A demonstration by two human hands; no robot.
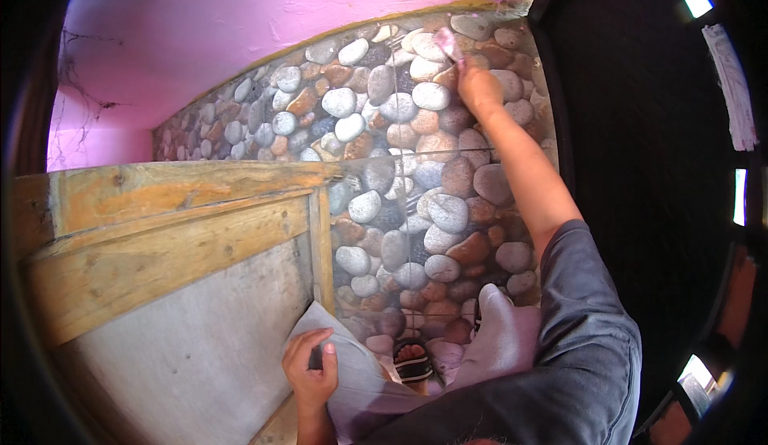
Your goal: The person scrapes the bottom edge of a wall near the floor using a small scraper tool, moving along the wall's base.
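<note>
My right hand (pixel 480 88) reaches far forward, closed on a scraper (pixel 447 45) with a pinkish blade; its exact type is hard to tell. The blade is over the pebble-patterned floor tiles (pixel 395 108), close to the foot of the pink wall (pixel 288 10). My left hand (pixel 312 361) is beside my left knee, in front of the wooden door, with its fingers curled apart and nothing seen between them.
A wooden door (pixel 192 196) with a pale panel stands at the left. Cobwebs (pixel 90 97) hang on the wall there. My sandalled foot (pixel 412 361) is on the tiles. Along the right runs a dark surface (pixel 630 145).
</note>
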